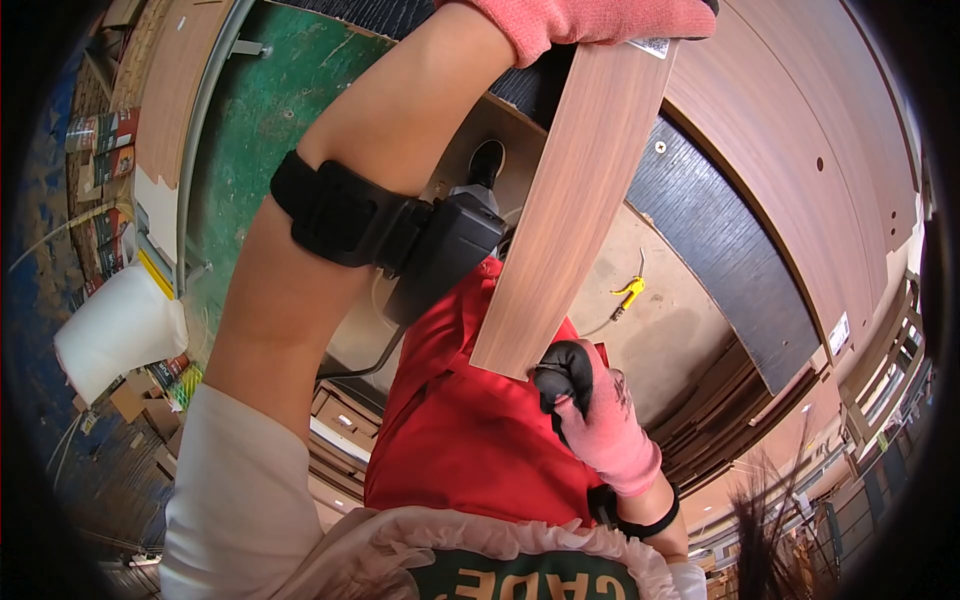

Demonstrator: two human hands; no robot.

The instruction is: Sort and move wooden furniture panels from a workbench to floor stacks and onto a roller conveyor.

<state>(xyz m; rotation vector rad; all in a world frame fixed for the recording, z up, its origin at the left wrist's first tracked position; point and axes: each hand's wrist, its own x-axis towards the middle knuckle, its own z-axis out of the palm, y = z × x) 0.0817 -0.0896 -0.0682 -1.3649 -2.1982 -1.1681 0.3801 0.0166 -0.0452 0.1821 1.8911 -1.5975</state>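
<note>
A long, narrow wood-grain board (580,190) slants across the middle, its far end up at the top and its near end over my red apron (470,420). My left hand (620,18), in a pink glove with dark fingertips, is wrapped over the far end beside a white label (652,46); its fingers are partly cut off by the frame. My right hand (597,415), in a pink and black glove, is closed in a fist against the board's near right corner. What sits inside those curled fingers is hidden. A black device (440,250) is strapped to my left forearm.
Large brown panels (800,130) lie on a black surface (700,230) at the right. Below hangs or lies a yellow air blow gun (630,290) with a hose. A green surface (270,110) and a white bucket-like container (120,330) are at the left. Stacked boards (720,410) stand lower right.
</note>
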